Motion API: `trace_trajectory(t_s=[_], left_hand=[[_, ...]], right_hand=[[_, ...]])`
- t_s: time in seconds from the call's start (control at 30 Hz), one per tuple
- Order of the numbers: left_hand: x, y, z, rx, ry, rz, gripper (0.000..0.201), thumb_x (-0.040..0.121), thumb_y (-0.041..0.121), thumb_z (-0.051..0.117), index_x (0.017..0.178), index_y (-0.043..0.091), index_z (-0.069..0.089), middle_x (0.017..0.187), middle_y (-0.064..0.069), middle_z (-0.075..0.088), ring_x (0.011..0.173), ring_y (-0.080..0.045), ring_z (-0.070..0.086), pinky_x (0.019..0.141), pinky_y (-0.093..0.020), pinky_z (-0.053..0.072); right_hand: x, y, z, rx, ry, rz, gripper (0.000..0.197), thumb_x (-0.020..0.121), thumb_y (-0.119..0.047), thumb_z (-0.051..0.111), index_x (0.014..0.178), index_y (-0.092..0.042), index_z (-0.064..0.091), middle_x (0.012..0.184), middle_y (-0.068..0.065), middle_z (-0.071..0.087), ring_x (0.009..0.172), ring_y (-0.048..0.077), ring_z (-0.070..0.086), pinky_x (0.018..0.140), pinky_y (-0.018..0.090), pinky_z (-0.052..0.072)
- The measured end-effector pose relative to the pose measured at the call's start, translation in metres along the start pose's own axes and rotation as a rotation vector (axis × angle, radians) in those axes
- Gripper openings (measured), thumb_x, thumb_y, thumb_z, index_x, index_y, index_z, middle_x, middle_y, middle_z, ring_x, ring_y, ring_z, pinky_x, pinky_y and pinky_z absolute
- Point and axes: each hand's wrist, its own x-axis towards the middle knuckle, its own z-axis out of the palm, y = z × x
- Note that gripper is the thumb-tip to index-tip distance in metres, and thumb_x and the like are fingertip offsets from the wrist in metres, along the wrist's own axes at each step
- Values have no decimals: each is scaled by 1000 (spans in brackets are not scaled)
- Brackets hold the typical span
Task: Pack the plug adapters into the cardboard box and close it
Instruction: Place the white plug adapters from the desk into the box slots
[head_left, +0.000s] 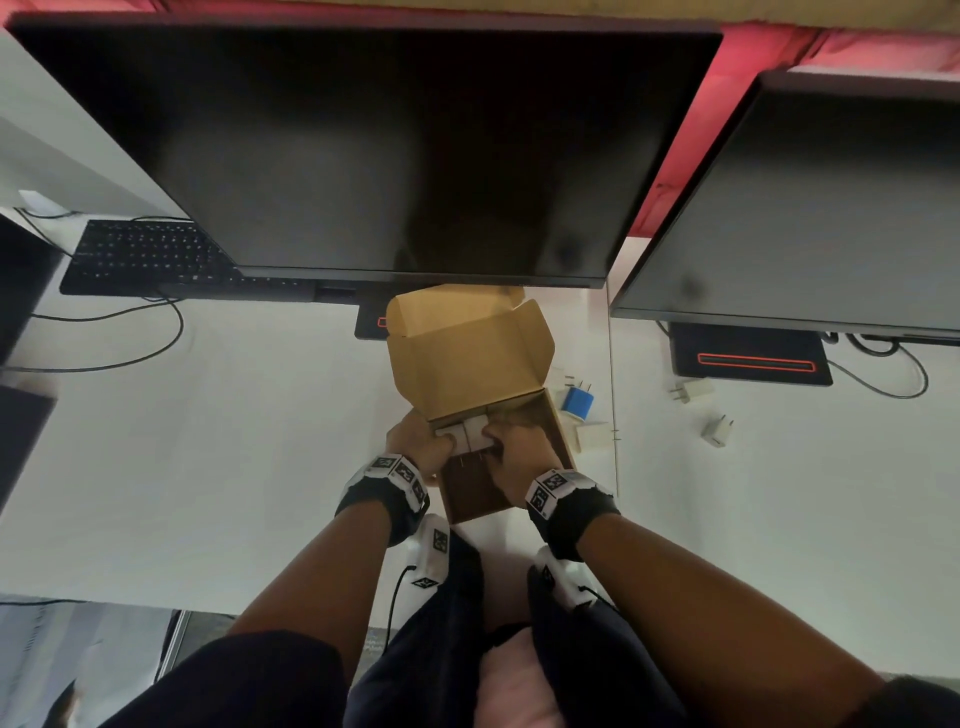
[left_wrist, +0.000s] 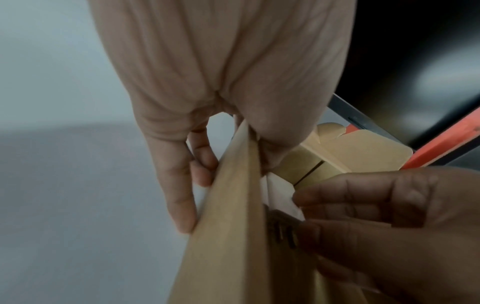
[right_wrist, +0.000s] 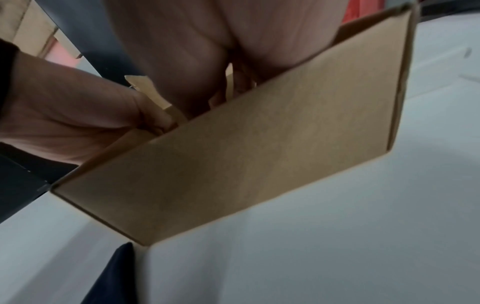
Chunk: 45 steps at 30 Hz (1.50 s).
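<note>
The cardboard box (head_left: 550, 426) stands open on the white desk, its lid (head_left: 457, 358) tilted up and back. Two white plug adapters (head_left: 465, 435) lie side by side at the box's far left, prongs pointing toward me. My left hand (head_left: 426, 447) grips the box's left wall (left_wrist: 233, 205), fingers outside and thumb inside by the adapters. My right hand (head_left: 506, 447) reaches into the box and pinches the right white adapter (left_wrist: 281, 195). Loose on the desk right of the box are a blue adapter (head_left: 576, 401) and a white one (head_left: 593, 437).
Two more white adapters (head_left: 688, 389) (head_left: 718, 429) lie farther right, near a monitor base (head_left: 748, 358). A large dark monitor (head_left: 389, 156) overhangs the box's lid. A black keyboard (head_left: 140, 254) and cables sit at the far left. The desk's front edge is just below my wrists.
</note>
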Motion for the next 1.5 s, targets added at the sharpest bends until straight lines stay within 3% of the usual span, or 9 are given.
trace_trajectory(t_s=[0.13,0.27,0.5,0.67,0.9,1.13,1.27,1.4,1.5], left_hand=[[0,6,11,-9,80,2,58,66,60,74,111,24,66,99,-1,74,92,-29,67,86,-38,58],[2,5,19,40,183,-37,54,80,51,82,121,19,66,112,-8,75,105,-36,67,79,-33,44],[5,-3,22,-21,217,-92,65,73,55,85,125,22,65,121,-8,75,113,-36,67,83,-33,45],[4,-3,24,-54,239,-107,64,74,50,87,127,22,66,123,-7,75,116,-34,66,84,-33,44],[4,-3,25,-68,252,-101,60,78,47,86,128,22,66,127,-7,74,120,-35,65,89,-34,43],[2,0,24,-47,246,-92,60,79,46,86,130,22,66,129,-7,74,122,-36,66,100,-38,48],[1,0,24,-57,242,-96,61,80,45,86,132,21,65,131,-5,73,123,-34,65,96,-35,46],[1,-1,24,-12,247,-68,59,77,51,84,127,24,67,126,-4,75,120,-34,67,88,-31,41],[1,-2,23,30,245,-46,59,76,54,82,125,25,66,123,-4,76,116,-34,68,86,-32,42]], right_hand=[[0,1,-10,-1,-40,-82,25,94,-13,54,110,-22,71,114,1,72,104,24,65,89,31,49],[-3,5,-22,-31,-67,-164,21,95,-18,54,108,-20,70,112,3,70,103,25,65,89,35,52],[13,42,-85,-39,247,-72,15,90,-25,57,82,-19,69,84,0,70,76,20,64,73,33,55],[39,67,-105,-152,49,136,27,89,-27,64,116,-24,64,117,6,58,106,27,59,88,43,57],[22,83,-97,-273,-51,-29,18,87,-32,63,104,-27,63,105,-1,54,100,22,57,83,36,54],[-16,119,-83,-432,-120,-102,57,85,-33,70,138,-26,51,132,4,53,119,25,48,97,37,46],[-20,121,-83,-176,30,-22,55,84,-34,72,135,-23,52,126,6,55,117,27,52,94,35,46],[-23,85,-91,151,294,-155,48,85,-33,74,125,-28,49,114,2,57,91,21,61,75,38,57],[-21,42,-94,163,218,-256,35,92,-37,66,120,-30,46,115,1,57,92,18,61,77,34,55]])
